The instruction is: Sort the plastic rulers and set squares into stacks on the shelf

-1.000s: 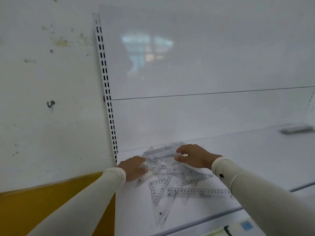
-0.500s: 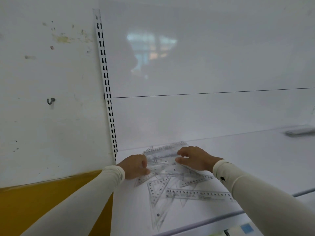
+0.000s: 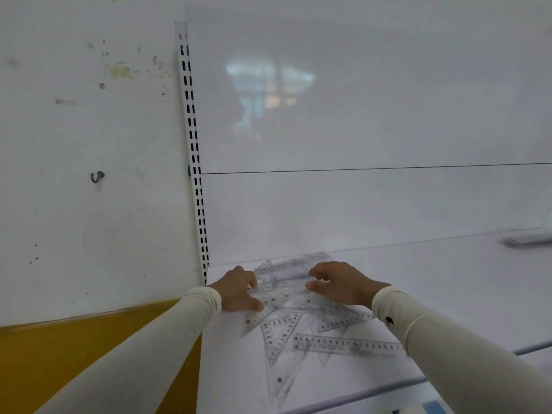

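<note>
Head view: a loose pile of clear plastic rulers and set squares (image 3: 294, 318) lies fanned across the left end of a white shelf (image 3: 448, 288), close to the slotted upright (image 3: 194, 150) and the back panel. The pieces are transparent with black printed scales; they overlap at odd angles, and one long ruler (image 3: 348, 345) lies nearly flat across the near side of the heap, its numbers readable. A narrow set square (image 3: 279, 339) points toward the shelf's front edge.

The left hand (image 3: 239, 289) rests on the pile's left side, fingers curled down onto the plastic, thumb and fingertips appearing to pinch an edge. The right hand (image 3: 340, 282) sits on the pile's right side, fingers bent and slightly apart, thumb extended toward the left hand; whether it grips a piece cannot be told. Both arms wear cream sleeves.

Against the frame half a second earlier, both hands remain at the far part of the heap, with the gap between them about the same. The long ruler and the set squares nearest the camera lie as they did.

A small grey object (image 3: 527, 241) rests far right on the shelf.
</note>
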A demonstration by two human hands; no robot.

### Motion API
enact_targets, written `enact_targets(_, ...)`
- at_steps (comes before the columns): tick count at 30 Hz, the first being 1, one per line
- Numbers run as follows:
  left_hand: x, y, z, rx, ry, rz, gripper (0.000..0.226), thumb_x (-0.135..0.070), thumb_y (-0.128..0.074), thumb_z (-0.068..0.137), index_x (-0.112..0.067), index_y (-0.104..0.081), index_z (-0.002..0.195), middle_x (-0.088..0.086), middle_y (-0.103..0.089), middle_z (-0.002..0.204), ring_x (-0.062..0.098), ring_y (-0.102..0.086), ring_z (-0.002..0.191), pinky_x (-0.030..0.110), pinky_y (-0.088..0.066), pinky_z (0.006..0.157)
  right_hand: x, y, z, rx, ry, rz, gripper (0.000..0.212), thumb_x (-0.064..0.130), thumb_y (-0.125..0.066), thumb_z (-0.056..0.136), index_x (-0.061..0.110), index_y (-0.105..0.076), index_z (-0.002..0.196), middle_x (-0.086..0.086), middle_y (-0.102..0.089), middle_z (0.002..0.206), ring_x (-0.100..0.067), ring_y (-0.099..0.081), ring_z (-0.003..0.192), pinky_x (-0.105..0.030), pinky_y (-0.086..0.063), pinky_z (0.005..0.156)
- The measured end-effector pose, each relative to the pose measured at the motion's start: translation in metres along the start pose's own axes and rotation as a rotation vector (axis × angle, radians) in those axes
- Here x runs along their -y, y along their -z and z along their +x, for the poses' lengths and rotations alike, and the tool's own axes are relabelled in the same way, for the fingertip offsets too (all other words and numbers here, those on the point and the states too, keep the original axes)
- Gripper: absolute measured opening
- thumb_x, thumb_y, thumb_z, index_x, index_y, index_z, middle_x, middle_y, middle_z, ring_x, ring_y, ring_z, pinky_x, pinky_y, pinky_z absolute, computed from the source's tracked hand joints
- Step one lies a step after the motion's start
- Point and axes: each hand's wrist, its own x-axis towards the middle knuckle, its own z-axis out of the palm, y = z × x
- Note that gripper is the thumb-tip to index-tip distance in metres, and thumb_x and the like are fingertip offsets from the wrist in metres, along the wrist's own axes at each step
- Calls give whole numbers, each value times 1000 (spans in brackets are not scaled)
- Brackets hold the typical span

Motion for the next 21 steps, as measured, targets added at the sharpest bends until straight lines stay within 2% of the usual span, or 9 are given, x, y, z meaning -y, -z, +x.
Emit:
enact_targets(4, 4, 2, -4, 8, 11, -27, 56, -48, -73, 77, -18, -49, 119, 2, -46, 122, 19, -49, 111, 29, -42, 94, 6, -1, 0, 5, 5, 4, 49, 52, -51, 93, 23, -53, 132, 4, -59, 124, -12, -54, 110, -27, -42, 97)
enact_targets(7, 11, 7, -8, -44, 23, -90, 54, -42, -76, 77, -17, -49, 117, 0, -52, 117, 16, -52, 104, 26, -43, 89, 9, -3, 0, -3, 14, 12, 48, 51, -52, 93, 22, -54, 131, 4, -59, 124, -10, -53, 107, -25, -41, 96)
enact_targets(12, 40, 22, -31, -178, 92, -192, 56, -40, -71, 82, -18, -49, 129, 1, -51, 122, 15, -50, 107, 25, -40, 92, 29, -12, 13, -8, 48, 7, 50, 54, -55, 90, 23, -55, 130, 4, -59, 126, -14, -55, 112, -28, -42, 98)
enact_targets(18, 77, 26, -72, -260, 152, -119, 47, -40, -67, 85, -15, -54, 123, -1, -48, 109, 15, -50, 99, 22, -38, 83, 85, -41, 33, 114, 90, -83, 71, 65, -57, 82, 21, -49, 137, 1, -52, 138, -19, -48, 125, -33, -39, 104)
enact_targets(21, 89, 21, -88, -246, 191, -115, 45, -42, -65, 86, -19, -52, 123, -2, -48, 112, 14, -49, 97, 24, -40, 82, 107, -51, 41, 126, 69, -189, 84, 73, -58, 75, 18, -48, 136, -3, -49, 141, -23, -45, 129, -38, -38, 106)
